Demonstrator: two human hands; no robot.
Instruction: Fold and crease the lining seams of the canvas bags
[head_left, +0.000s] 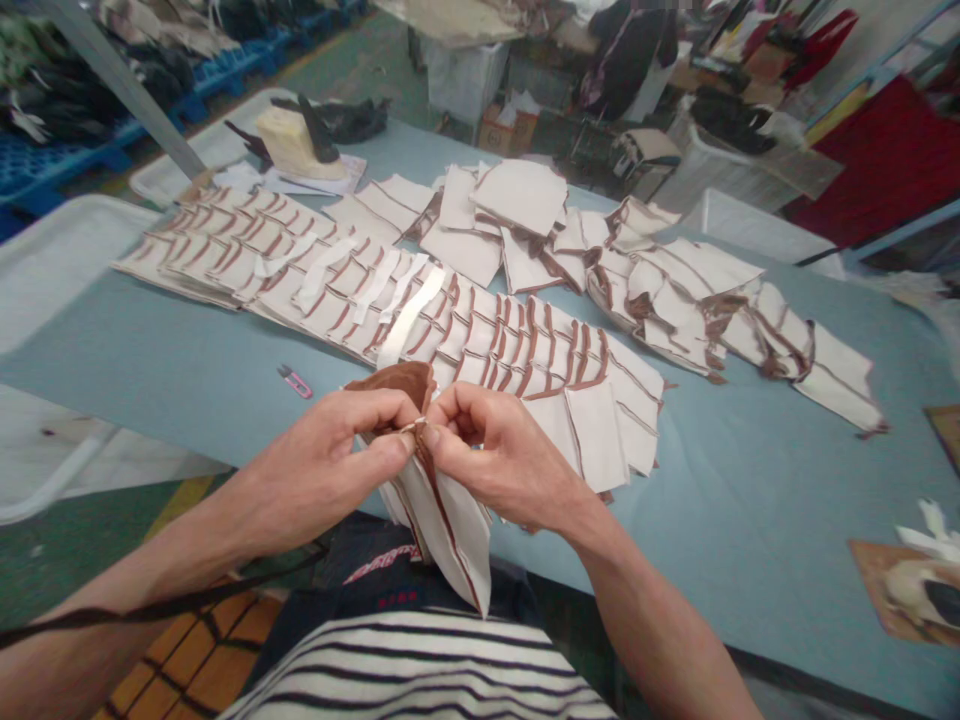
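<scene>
Close to my body I hold up a sewn piece of brown and off-white material (459,530), its pale panels hanging down toward my lap. My left hand (349,450) pinches its brown seam between thumb and forefinger. Right beside it, my right hand (487,440) pinches the same seam, so the fingertips of both hands nearly meet. The exact edge between the fingertips is too small to make out. Beyond my hands lie long overlapping rows of similar off-white pieces with brown edges (480,330), with several white strips (411,315) across them.
Pink-handled thread snips (295,381) lie left on the blue-grey table (750,500). A loose heap of pale pieces (525,200) covers the back. A cream block-shaped object (296,140) stands at the far left. Brown cardboard (874,580) lies at the right edge. White bins (67,260) stand alongside.
</scene>
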